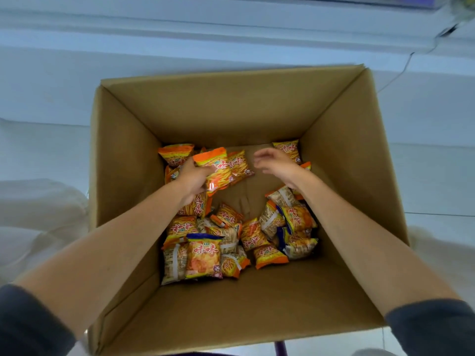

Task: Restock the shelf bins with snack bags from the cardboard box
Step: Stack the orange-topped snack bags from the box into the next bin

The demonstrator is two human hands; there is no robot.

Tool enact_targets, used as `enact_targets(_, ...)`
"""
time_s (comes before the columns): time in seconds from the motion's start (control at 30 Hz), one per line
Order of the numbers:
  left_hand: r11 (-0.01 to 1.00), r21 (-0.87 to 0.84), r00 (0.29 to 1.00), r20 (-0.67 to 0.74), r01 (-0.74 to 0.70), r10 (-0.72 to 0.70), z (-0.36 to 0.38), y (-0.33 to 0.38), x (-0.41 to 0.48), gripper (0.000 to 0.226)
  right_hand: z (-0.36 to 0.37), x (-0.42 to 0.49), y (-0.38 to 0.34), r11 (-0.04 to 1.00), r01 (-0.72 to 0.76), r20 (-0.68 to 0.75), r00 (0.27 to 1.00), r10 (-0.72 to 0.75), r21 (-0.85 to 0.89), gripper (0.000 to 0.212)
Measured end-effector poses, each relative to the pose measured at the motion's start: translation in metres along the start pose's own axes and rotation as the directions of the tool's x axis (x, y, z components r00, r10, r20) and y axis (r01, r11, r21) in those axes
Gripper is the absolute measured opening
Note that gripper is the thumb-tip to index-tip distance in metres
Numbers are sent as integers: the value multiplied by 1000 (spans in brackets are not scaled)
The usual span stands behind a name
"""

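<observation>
While an orange snack bag (pixel 216 168) is clasped in the curled left hand (pixel 192 181), the right hand (pixel 276 163) is held loosely curled; empty.

Box floor (pixel 253 187) centre bare btwn snack bags (pixel 205 255).

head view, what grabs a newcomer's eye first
A big open cardboard box fills the middle, with bright orange snack bags heaped on its floor. Inside, the left hand grips a couple of bags, and the right hand hovers open beside them.
</observation>
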State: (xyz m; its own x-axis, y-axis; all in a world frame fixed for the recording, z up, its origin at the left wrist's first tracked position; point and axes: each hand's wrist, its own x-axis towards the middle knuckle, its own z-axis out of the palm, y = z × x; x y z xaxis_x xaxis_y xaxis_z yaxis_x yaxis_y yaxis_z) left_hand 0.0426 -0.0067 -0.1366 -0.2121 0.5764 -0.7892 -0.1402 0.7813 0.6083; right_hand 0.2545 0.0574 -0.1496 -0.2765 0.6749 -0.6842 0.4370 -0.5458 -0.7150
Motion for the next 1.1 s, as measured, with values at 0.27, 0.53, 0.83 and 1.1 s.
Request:
enact_targets(0.27,996,84,978,-206,-15,33,-31,-19,18,40,42,64,35,935,-86,-125,991,45,-344,93)
enact_targets(0.53,987,159,989,-141,-19,41,-27,-20,18,60,44,67,60,923,13,-86,995,-50,-385,83)
enact_targets(0.83,999,-32,996,79,-29,31,-7,8,-16,35,7,-35,-36,989,140,136,980,-147,56,66)
enact_targets(1.1,991,-69,930,341,-117,134,-6,58,-77,65,19,-87,-85,915,317,85,948,-306,-250,67)
